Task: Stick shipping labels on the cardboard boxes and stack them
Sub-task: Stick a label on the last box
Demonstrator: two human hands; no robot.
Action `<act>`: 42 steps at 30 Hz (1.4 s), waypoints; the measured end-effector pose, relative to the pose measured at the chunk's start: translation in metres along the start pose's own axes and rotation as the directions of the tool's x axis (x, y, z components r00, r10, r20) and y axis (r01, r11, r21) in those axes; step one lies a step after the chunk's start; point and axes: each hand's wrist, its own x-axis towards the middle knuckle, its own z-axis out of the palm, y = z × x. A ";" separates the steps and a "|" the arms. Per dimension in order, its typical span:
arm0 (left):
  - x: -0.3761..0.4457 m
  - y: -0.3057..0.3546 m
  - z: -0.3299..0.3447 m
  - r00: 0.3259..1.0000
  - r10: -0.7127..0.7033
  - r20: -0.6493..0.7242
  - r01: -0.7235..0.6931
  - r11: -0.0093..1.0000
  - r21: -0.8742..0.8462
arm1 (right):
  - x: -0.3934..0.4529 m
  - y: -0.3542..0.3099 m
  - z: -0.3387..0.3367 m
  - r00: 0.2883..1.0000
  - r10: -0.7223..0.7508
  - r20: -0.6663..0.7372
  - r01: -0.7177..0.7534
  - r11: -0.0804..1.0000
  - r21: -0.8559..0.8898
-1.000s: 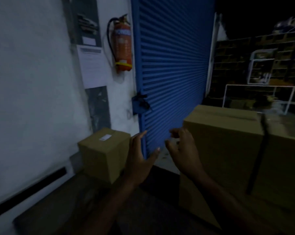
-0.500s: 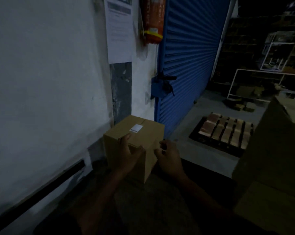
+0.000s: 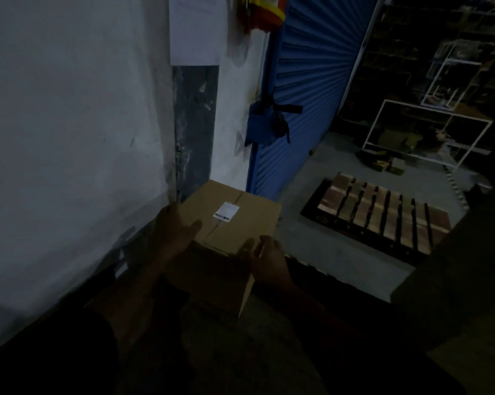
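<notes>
A small brown cardboard box (image 3: 240, 220) sits on a dark surface by the white wall. A white shipping label (image 3: 226, 211) with a barcode is stuck on its top, beside the taped seam. My left hand (image 3: 173, 233) presses on the box's left top edge, fingers spread over it. My right hand (image 3: 265, 256) holds the box's near right corner. Both hands grip the box from opposite sides. At the far right a larger cardboard box (image 3: 462, 283) stands in shadow, only partly in view.
A blue roller shutter (image 3: 309, 89) with a lock stands behind the box. A wooden pallet (image 3: 380, 218) lies on the floor to the right. A fire extinguisher (image 3: 265, 11) and a paper notice (image 3: 195, 29) hang on the wall. White metal frames (image 3: 428, 129) stand far right.
The view has dropped and moved closer to the small box. My hands went from apart in the air to gripping the box's two sides. The large box slid off to the right edge.
</notes>
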 end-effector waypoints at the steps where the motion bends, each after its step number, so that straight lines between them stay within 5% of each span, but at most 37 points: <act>1: 0.008 -0.007 0.000 0.998 -0.025 0.053 0.024 1.000 0.016 | 0.004 0.004 0.005 1.000 -0.003 0.030 0.003 1.000 -0.008; 8: 0.002 -0.021 0.002 0.989 -0.148 -0.008 0.140 0.916 0.376 | 0.009 0.041 0.018 0.990 -0.068 0.126 0.064 0.997 0.034; 12: -0.045 -0.004 -0.002 0.971 -0.205 0.123 0.176 0.961 0.215 | -0.025 0.034 -0.011 0.996 -0.025 0.091 0.012 0.989 0.147; 18: -0.148 0.030 0.000 0.980 -0.154 0.124 0.149 0.988 0.048 | -0.110 0.064 -0.059 0.999 0.017 -0.041 -0.013 0.994 0.106; 25: -0.293 0.080 0.039 0.983 -0.089 0.164 0.050 0.973 0.227 | -0.242 0.131 -0.123 0.947 0.254 -0.196 -0.227 0.962 0.149; 32: -0.421 0.127 0.096 0.962 0.070 0.263 -0.127 0.970 0.207 | -0.361 0.202 -0.200 0.837 0.426 -0.342 -0.396 0.905 0.158; 42: -0.564 0.198 0.210 0.792 0.314 0.524 -0.407 0.911 0.068 | -0.520 0.315 -0.295 0.663 0.533 -0.526 -0.548 0.824 0.144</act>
